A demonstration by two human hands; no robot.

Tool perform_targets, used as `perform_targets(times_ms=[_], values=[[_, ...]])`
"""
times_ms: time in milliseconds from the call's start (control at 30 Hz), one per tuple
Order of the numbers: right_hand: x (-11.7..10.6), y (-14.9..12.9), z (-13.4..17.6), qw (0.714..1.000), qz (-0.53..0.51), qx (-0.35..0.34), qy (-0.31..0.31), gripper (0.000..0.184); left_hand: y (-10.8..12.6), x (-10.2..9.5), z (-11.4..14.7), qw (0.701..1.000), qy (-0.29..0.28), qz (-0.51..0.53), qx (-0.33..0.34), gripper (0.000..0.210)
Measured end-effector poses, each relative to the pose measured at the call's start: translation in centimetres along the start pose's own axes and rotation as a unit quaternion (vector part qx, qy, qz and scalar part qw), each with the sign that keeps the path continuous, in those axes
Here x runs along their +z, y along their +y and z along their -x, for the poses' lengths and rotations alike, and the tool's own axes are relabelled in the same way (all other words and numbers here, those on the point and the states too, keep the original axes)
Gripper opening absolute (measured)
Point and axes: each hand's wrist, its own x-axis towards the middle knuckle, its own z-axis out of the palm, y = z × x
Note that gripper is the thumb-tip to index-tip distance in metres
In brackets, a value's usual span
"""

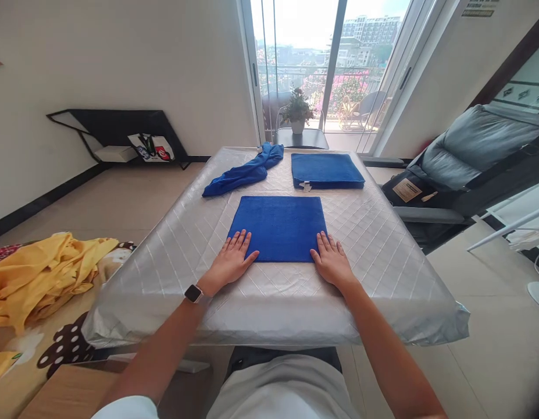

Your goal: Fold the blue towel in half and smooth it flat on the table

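A blue towel point(280, 226), folded to a flat rectangle, lies on the table in front of me. My left hand point(234, 260) rests flat over its near left corner, fingers stretched out and thumb apart. On the near right corner lies my right hand point(332, 256), also flat with the fingers extended. Farther back on the right sits a stack of folded blue towels point(328, 169) with a white label at its front edge. A crumpled blue towel point(247, 171) lies loosely at the back left.
A silvery quilted cover point(382, 273) drapes over the table. Left of it, yellow cloth point(51, 273) is heaped on a patterned surface. A grey padded chair point(465, 151) stands on the right. Beyond the table's far edge, a potted plant point(297, 110) stands on a chair by the glass door.
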Motion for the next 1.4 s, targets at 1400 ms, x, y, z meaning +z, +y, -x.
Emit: perform_targets(times_ms=[1400], values=[[-1.1, -0.1, -5.6, 0.999, -0.042, 0.019, 0.026, 0.072, -0.5, -0.7, 1.5, 0.999, -0.04, -0.023, -0.019, 0.091]])
